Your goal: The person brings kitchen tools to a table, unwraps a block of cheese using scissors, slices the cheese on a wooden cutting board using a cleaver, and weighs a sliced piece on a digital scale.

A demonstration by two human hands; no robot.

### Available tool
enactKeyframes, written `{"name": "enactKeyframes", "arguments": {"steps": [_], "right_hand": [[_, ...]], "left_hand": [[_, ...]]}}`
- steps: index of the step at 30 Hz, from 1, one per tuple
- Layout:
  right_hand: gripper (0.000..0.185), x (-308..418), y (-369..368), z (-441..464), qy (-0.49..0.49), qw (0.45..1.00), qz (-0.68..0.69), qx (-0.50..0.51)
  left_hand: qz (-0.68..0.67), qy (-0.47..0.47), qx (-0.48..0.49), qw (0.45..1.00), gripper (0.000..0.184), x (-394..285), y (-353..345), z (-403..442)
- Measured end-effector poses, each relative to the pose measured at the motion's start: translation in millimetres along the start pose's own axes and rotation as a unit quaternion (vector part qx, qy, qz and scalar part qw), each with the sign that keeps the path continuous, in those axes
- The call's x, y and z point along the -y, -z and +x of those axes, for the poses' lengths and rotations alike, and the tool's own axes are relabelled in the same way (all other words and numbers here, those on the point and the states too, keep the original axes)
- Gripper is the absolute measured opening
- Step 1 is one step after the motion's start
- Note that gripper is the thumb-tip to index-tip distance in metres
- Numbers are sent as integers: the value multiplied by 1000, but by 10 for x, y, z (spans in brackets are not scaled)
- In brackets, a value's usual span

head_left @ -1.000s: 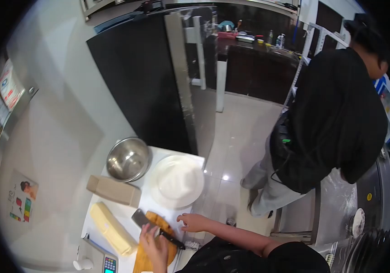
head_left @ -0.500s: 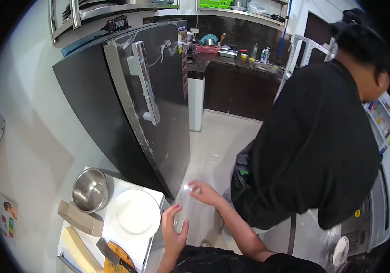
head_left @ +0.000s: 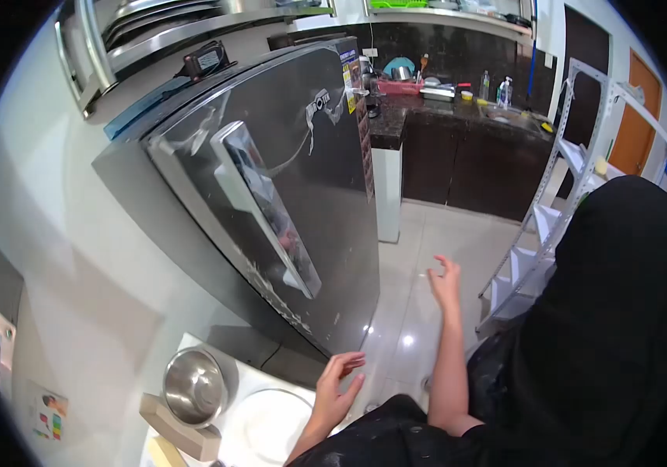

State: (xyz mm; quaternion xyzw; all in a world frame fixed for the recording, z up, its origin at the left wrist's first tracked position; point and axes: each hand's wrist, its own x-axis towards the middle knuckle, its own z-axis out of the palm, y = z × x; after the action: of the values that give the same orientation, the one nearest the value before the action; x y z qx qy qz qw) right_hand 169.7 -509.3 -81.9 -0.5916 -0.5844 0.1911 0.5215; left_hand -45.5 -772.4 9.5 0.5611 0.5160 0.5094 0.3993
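Note:
My left hand [head_left: 339, 389] hovers at the edge of the white table [head_left: 234, 373], its fingers apart and nothing in them. Nearest to it is a round white plate [head_left: 267, 424]. Further out over the tiled floor, my right hand [head_left: 445, 280] is empty, with its fingers loosely bent and apart. In front of both hands stands a dark grey refrigerator [head_left: 326, 233], its door shut and its long handle [head_left: 271, 214] partly wrapped in film. Neither hand touches it. On the table are a steel bowl [head_left: 195, 387] and an open cardboard box [head_left: 178, 436].
A person in black [head_left: 621, 311] stands close on my right. Behind them rises a white metal shelf rack [head_left: 555, 210]. At the back is a dark counter [head_left: 458, 117] with a sink [head_left: 509, 115] and bottles. A steel wall shelf [head_left: 193, 35] hangs upper left.
My view has shifted nearer to the refrigerator. My right hand has reached further forward, and my left hand stays near the table. The person in black has moved right, uncovering the rack.

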Motion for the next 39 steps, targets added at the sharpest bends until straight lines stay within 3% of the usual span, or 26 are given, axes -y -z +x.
{"name": "enactKeyframes", "arguments": {"steps": [2, 3, 6, 13, 15, 18, 23, 26, 28, 30, 34, 39], "right_hand": [[44, -704, 105, 218, -24, 992, -111, -48], [44, -964, 272, 409, -83, 987, -134, -41], [43, -975, 300, 1043, -197, 962, -175, -73], [45, -2156, 197, 2363, -150, 954, -217, -143], [40, -2577, 42, 2550, -171, 978, -120, -12], [34, -2723, -91, 3377, -151, 973, -146, 94], [32, -2378, -584, 4466, -103, 966, -87, 219], [33, -2005, -948, 4502, -47, 916, -64, 393], [37, -1804, -1176, 4892, -43, 843, -73, 532], [40, -1827, -1443, 5287, -97, 792, -47, 601], [42, -1936, -1550, 6048, -65, 834, -77, 542], [38, -2290, -1139, 6931, -122, 890, -106, 427]], "left_hand": [[-2, 3, 33, 999, 30, -33, 4, 73], [1, 5, 34, 999, 30, -30, -5, 164], [-44, 56, 78, 994, 27, 103, 29, 813], [-109, 129, 121, 978, 25, 409, -488, 2428], [-122, 146, 141, 972, 24, 427, -583, 2736], [-112, 124, 197, 966, 24, 467, -892, 3827], [-137, 83, 181, 970, 24, 715, -1183, 5215], [-148, 98, 162, 971, 25, 942, -1153, 5666], [-180, 123, 153, 964, 24, 1244, -1249, 6279], [-170, 119, 150, 967, 24, 1407, -1297, 6895], [-172, 85, 136, 972, 23, 1562, -1400, 8003], [-172, 70, 133, 974, 24, 1469, -1705, 9517]]}}
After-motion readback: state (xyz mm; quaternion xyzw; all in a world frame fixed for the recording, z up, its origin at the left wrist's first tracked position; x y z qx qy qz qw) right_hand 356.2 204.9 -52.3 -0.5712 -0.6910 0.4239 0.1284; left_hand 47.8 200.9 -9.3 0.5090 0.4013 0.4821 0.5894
